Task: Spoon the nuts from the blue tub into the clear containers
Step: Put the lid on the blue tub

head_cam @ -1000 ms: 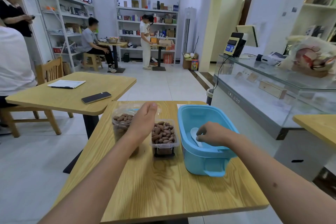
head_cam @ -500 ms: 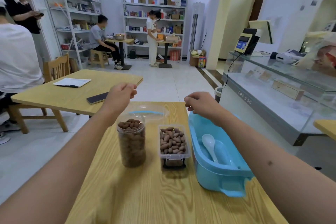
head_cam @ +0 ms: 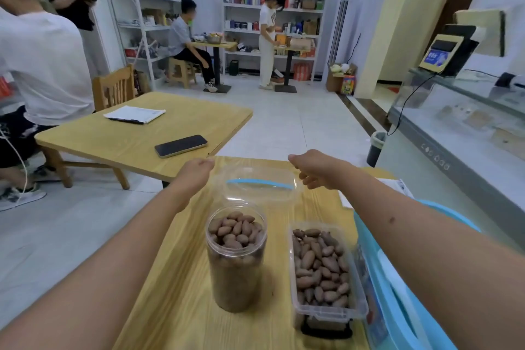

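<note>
Both hands reach to the far edge of the desk, one at each end of a clear lid (head_cam: 260, 183) with a blue strip. The left hand (head_cam: 196, 172) is curled at its left rim and the right hand (head_cam: 311, 169) at its right rim, fingers bent as if pinching it, though whether either truly grips cannot be told. Neither holds a spoon. Nearer, at mid-desk, stand the clear containers: a tall round jar (head_cam: 235, 258) and a shallow rectangular box (head_cam: 322, 270) just beside it, both thin glossy plastic, both brimming with smooth brown oval nuts (head_cam: 318, 264). The blue tub (head_cam: 397, 293), matte plastic, sits at the right edge, mostly behind the right forearm. Spooning looks finished; closing up seems the step in hand. Next, the lid must be carried back and seated squarely on the box. The desk (head_cam: 176, 307) is pale wood grain.
</note>
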